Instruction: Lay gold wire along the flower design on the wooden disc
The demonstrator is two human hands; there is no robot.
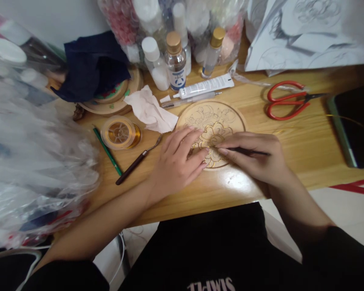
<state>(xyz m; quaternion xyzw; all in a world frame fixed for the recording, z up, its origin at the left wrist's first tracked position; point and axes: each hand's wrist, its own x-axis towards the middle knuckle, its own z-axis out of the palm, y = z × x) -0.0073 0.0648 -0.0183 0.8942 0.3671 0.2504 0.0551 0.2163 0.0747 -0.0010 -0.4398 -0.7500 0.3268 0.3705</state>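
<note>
A round wooden board (240, 121) with a raised rim lies on the desk, bearing a line drawing of flowers. Gold wire (220, 126) follows the petal outlines in its middle and lower part. My left hand (177, 159) lies over the board's left side, fingers stretched and apart, with the fingertips touching its face. From the right, my right hand (255, 155) pinches a slender dark tool, tweezers by its shape (251, 152). The tweezers' tip meets the board near the left fingertips and the flower's centre. Whether a piece of wire sits in the tip is too small to tell.
Left of the board lie a brown-handled spatula (132, 167), a green pencil (107, 150), a spool of gold wire (119, 132) and crumpled tissue (153, 110). Behind stand bottles (176, 60) and a white tube (206, 86). Red-handled scissors (288, 101) and a phone (356, 125) are rightward.
</note>
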